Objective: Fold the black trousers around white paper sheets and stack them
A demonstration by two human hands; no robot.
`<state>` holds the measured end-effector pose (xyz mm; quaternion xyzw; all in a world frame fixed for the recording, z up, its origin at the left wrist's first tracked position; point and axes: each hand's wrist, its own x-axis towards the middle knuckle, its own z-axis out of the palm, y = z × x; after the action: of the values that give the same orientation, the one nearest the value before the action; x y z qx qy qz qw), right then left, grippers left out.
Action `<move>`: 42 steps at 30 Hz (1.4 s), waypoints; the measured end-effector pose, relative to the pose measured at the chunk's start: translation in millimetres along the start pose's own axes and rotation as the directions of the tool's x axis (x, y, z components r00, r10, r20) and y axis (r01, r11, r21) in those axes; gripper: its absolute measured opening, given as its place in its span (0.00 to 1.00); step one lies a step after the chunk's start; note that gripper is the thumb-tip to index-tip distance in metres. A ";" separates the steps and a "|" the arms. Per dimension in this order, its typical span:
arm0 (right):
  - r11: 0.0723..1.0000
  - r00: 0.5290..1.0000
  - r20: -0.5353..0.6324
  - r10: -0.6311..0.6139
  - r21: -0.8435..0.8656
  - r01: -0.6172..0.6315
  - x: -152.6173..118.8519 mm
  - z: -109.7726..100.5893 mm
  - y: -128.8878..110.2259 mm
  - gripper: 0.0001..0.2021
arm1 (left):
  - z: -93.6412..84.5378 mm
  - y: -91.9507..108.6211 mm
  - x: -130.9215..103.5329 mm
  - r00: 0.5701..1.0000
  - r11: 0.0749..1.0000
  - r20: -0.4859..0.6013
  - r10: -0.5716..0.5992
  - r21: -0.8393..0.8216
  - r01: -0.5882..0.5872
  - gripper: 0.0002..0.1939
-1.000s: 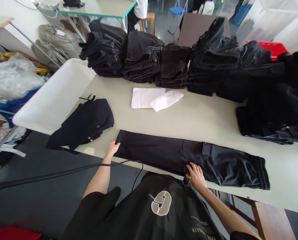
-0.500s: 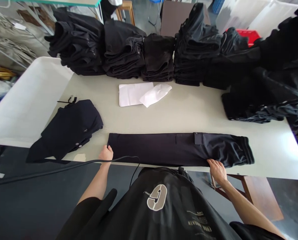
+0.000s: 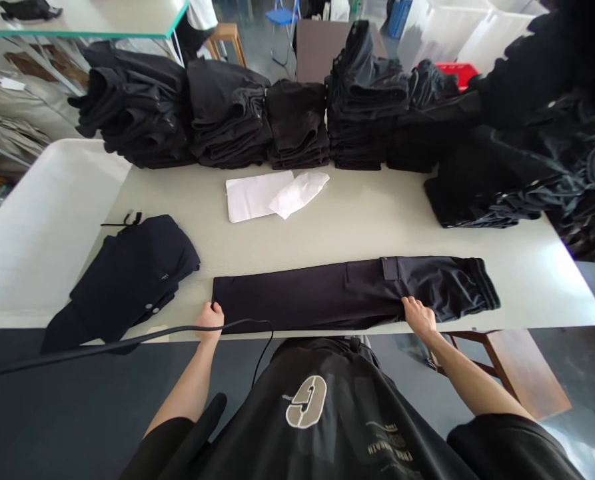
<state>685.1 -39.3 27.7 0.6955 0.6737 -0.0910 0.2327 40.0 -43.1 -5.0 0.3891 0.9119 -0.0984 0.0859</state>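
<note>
The black pants [image 3: 297, 297] lie long and thin on the bench [image 3: 367, 220], side to side in front of the person, close to the near edge, and the right end sits a tiny bit farther away. The left hand [image 3: 210, 319] is at the flat end of the pants. Its grip is closed, with the near corner pinched in it. The right hand [image 3: 420, 319] is well over to the other side, past the middle. Its grip is closed on the near edge of the pants, just below and a bit to the right of the pocket flap [image 3: 390, 269], and little folds spread out from it. I cannot tell how tight that pinch is. So both hands have the same long near side, and most of the pants lie between them. The bunchy end [image 3: 484, 283] pokes out past the right hand, so the right hand is the nearer one to it, and the left hand is far from it. The rest of the cloth lies on the far side of both hands, away from the person's tummy. A dark folded pile [image 3: 137, 267] is near the left hand, just beside the flat end but not touching it
</note>
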 end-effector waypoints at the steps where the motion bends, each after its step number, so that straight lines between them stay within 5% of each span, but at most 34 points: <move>1: 0.999 0.999 0.001 0.037 0.016 -0.037 -1.2 2.8 6.6 0.18 | -0.9 -0.2 -0.6 1.000 1.000 0.005 0.001 -0.003 -0.001 0.19; 4: 0.981 0.984 -0.006 0.178 0.084 -0.177 -7.3 11.4 17.1 0.20 | -3.4 -0.9 -2.8 1.000 1.000 0.007 0.004 -0.010 -0.004 0.19; 9: 0.913 0.934 -0.008 0.358 0.210 -0.349 -12.9 20.9 2.1 0.21 | -6.1 -5.1 -3.3 0.999 0.998 0.040 0.025 -0.055 -0.023 0.20; 19: 0.894 0.900 -0.184 0.394 0.304 -0.329 -33.2 60.8 -18.2 0.30 | 9.9 -17.5 11.1 0.997 0.988 0.078 0.006 -0.153 0.006 0.23; 26: 0.812 0.849 -0.179 0.496 0.442 -0.381 -25.4 67.2 -12.2 0.29 | 6.5 -15.2 8.9 0.999 0.989 0.050 0.006 -0.146 0.001 0.22; 31: 0.834 0.901 -0.245 0.357 0.517 -0.190 -27.5 95.6 16.0 0.34 | 2.1 -13.6 7.4 0.994 0.985 0.104 -0.036 -0.165 0.053 0.25; 35: 0.906 0.933 -0.306 0.191 0.422 -0.047 -42.5 107.4 29.2 0.38 | 7.3 -18.6 13.0 0.994 0.986 0.111 -0.013 -0.163 0.031 0.26; 42: 0.924 0.947 -0.089 0.310 0.262 -0.278 -73.8 69.2 10.3 0.24 | 8.8 -26.2 31.8 0.987 0.993 0.147 0.062 -0.104 -0.047 0.26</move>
<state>702.5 -136.1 1.7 0.8165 0.5588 -0.0926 0.1117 -0.1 -41.0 -18.0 0.4005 0.8956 -0.0792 0.1765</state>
